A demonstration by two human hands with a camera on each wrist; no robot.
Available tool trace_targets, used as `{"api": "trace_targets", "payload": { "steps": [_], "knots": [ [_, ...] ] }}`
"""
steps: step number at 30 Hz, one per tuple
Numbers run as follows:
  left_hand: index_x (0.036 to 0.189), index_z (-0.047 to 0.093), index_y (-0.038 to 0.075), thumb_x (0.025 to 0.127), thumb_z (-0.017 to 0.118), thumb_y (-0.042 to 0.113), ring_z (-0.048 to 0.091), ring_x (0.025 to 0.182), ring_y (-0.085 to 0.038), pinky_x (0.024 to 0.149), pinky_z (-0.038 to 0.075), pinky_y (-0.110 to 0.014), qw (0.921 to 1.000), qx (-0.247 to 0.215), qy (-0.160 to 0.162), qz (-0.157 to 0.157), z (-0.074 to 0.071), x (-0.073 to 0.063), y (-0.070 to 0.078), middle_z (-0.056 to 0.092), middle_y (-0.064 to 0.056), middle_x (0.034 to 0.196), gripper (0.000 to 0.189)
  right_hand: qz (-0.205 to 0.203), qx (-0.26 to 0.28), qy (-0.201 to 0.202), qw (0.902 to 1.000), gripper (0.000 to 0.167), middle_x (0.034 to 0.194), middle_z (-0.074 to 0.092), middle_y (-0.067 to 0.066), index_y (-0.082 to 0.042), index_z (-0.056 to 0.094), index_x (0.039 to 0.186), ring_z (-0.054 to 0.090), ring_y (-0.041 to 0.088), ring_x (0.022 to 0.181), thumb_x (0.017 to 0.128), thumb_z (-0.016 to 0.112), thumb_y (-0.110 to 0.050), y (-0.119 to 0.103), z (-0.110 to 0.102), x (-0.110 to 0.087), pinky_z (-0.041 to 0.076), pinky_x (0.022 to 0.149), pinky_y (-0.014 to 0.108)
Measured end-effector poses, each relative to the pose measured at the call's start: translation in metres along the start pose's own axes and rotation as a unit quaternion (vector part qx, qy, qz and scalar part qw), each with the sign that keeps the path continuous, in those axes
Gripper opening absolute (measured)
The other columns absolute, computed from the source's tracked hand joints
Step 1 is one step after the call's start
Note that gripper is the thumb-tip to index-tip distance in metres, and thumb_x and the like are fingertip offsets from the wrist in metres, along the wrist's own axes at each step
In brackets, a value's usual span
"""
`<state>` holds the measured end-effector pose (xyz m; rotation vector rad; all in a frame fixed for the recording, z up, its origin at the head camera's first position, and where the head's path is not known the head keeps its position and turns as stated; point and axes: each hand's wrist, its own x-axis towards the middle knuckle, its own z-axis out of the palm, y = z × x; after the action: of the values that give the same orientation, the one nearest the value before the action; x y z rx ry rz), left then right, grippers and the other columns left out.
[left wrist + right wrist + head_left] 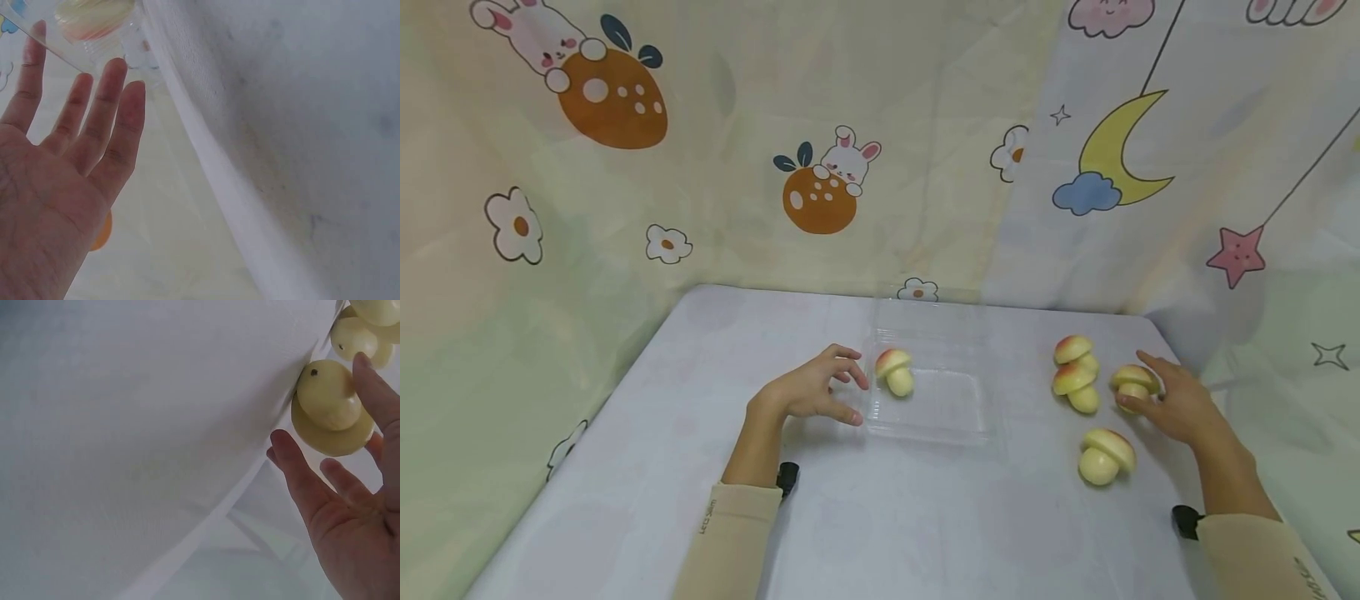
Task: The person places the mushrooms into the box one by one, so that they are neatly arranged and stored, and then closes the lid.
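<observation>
A toy mushroom (895,373) with a yellow and reddish cap lies in the left part of a clear plastic container (936,435). Beside the container's left wall is my left hand (808,390), fingers bent loosely and holding nothing; its palm shows in the left wrist view. My right hand (1183,408) reaches around another mushroom (1135,377), with thumb and fingers spread on either side. In the right wrist view a gap shows between the fingers and this pale mushroom (331,403); whether the thumb touches it I cannot tell.
Two more mushrooms, one farther back (1072,348) and one in front of it (1075,385), lie touching left of the right hand. A single mushroom (1105,458) lies nearer me. A printed cloth (940,167) hangs behind the white table (925,525).
</observation>
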<state>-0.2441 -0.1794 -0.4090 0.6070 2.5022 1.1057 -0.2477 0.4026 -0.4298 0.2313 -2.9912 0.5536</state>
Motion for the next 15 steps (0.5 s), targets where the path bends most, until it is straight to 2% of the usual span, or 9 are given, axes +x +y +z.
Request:
{"api": "trace_targets", "payload": {
  "steps": [4,10,15],
  "knots": [
    [0.117,0.071,0.015,0.075,0.094,0.033,0.049,0.135,-0.027,0.11,0.043,-0.05,1.0,-0.002,-0.002,-0.003,0.0007,-0.0006,0.0,0.032,-0.003,0.162,0.051,0.012,-0.005,-0.017,0.9998,0.087,0.144,0.034,0.048,0.006,0.03,0.155,0.037,0.065,0.126,0.096,0.071,-0.043,0.0045,0.0028,-0.0014,0.032,0.098,0.078],
    [0.118,0.071,0.015,0.075,0.094,0.034,0.049,0.136,-0.027,0.11,0.044,-0.05,1.0,-0.002,-0.002,-0.002,0.0003,-0.0013,0.0011,0.031,-0.004,0.163,0.052,0.01,0.004,-0.022,0.9997,0.083,0.144,0.035,0.046,0.005,0.03,0.156,0.035,0.065,0.129,0.099,0.069,-0.042,0.0052,0.0024,-0.0015,0.032,0.098,0.078],
    [0.118,0.071,0.015,0.075,0.094,0.033,0.048,0.136,-0.027,0.111,0.043,-0.05,1.0,-0.001,-0.002,-0.004,-0.0006,-0.0007,0.0014,0.032,-0.004,0.163,0.052,0.004,0.005,-0.011,0.9999,0.076,0.141,0.037,0.046,0.006,0.031,0.154,0.037,0.065,0.125,0.1,0.069,-0.032,0.0039,0.0018,-0.0029,0.034,0.097,0.076]
  ]
}}
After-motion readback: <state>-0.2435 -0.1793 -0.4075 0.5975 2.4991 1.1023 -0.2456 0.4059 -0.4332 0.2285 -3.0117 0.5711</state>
